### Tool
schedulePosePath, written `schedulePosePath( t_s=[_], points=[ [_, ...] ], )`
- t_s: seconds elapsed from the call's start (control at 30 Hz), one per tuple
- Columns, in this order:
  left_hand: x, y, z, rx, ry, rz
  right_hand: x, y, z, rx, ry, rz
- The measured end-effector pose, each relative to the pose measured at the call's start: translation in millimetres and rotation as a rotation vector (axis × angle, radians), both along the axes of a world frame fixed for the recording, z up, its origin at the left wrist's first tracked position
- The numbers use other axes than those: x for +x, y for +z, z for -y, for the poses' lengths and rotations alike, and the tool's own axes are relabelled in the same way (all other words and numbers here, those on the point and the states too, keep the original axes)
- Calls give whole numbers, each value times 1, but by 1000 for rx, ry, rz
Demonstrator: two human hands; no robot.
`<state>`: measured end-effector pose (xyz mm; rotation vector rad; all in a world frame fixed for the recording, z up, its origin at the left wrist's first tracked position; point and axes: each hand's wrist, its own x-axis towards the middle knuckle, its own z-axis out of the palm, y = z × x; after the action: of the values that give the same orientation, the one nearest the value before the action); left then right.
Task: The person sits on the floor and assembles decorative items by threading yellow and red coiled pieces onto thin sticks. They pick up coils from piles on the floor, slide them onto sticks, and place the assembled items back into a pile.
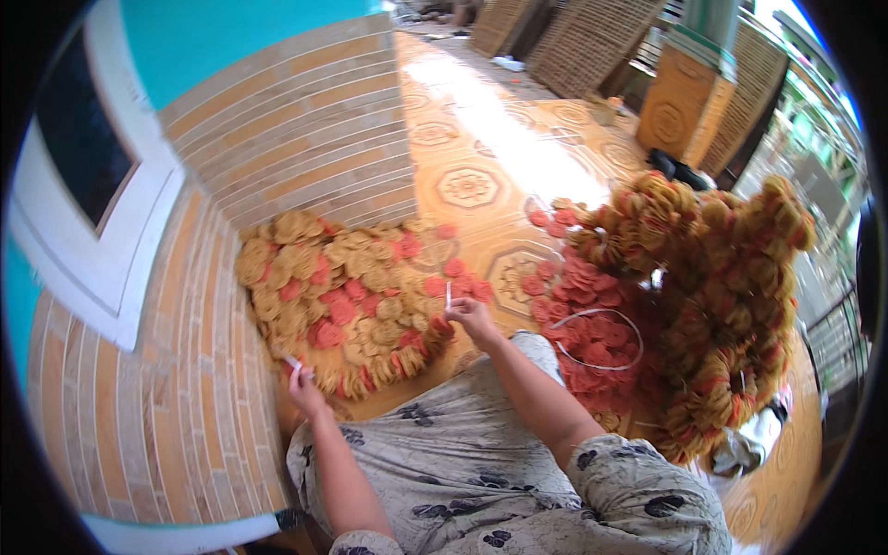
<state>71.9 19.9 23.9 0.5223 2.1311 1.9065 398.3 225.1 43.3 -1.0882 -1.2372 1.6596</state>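
A curved string of thin round tan and red discs point(393, 367) hangs between my two hands, threaded on a narrow white strip. At its left end, my left hand point(307, 390) is closed on the strip, and a short piece of white strip point(292, 361) sticks out above the fingers. My right hand point(474, 321) pinches the other end, where the white strip point(449, 294) stands upright. Just beyond the string spreads a loose pile of tan and red discs point(319, 268) against the wall.
To my right lies a heap of red discs point(592, 296) with a white strip loop point(638, 347) on it. Large bundles of strung discs point(749, 268) stand beside it. A brick-patterned wall point(296, 139) bounds the left. Woven racks point(592, 42) lean by a tiled pillar point(680, 102).
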Motion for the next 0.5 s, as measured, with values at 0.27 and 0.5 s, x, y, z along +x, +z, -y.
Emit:
schedulePosePath(
  t_s=[0.27, 0.5],
  points=[
    [69, 98, -27, -68, -529, -135, -49, 82, 52, 130, 480, -54],
    [103, 122, -32, -320, -708, -343, -68, 103, 73, 65, 461, 41]
  ],
)
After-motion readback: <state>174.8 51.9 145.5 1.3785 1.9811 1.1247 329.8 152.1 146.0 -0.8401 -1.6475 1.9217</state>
